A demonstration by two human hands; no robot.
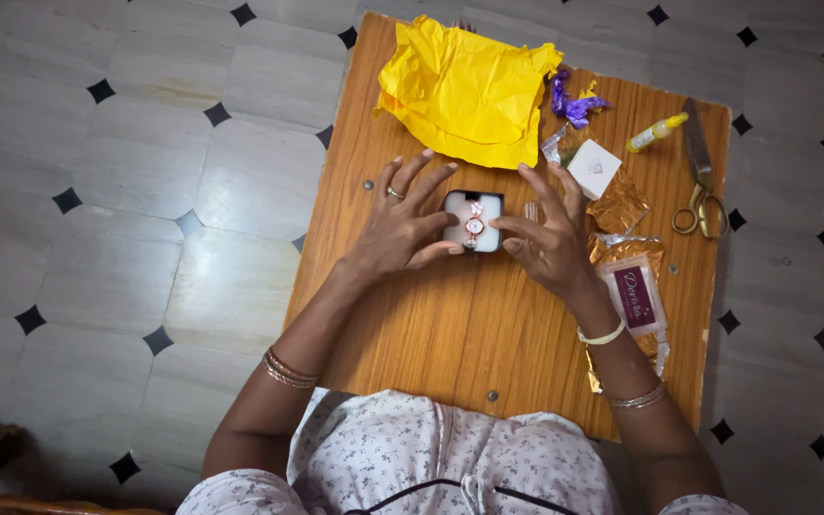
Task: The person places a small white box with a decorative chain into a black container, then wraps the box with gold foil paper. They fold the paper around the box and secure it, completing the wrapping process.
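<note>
A small open box (474, 221) with a white lining lies on the wooden table (450, 324), and a rose-gold wristwatch (475, 225) sits inside it. My left hand (404, 224) touches the box's left side with its thumb and fingers, the other fingers spread. My right hand (545, 234) touches the box's right side, thumb and forefinger near the watch. Both hands bracket the box and steady it on the table.
Crumpled yellow tissue paper (464, 91) lies at the table's far edge. To the right are purple ribbon (574, 105), a small white card (593, 167), gold foil wrap (619, 202), a packet with a maroon label (633, 296), a yellow-capped bottle (657, 132) and gold-handled scissors (700, 186). Tiled floor surrounds the table.
</note>
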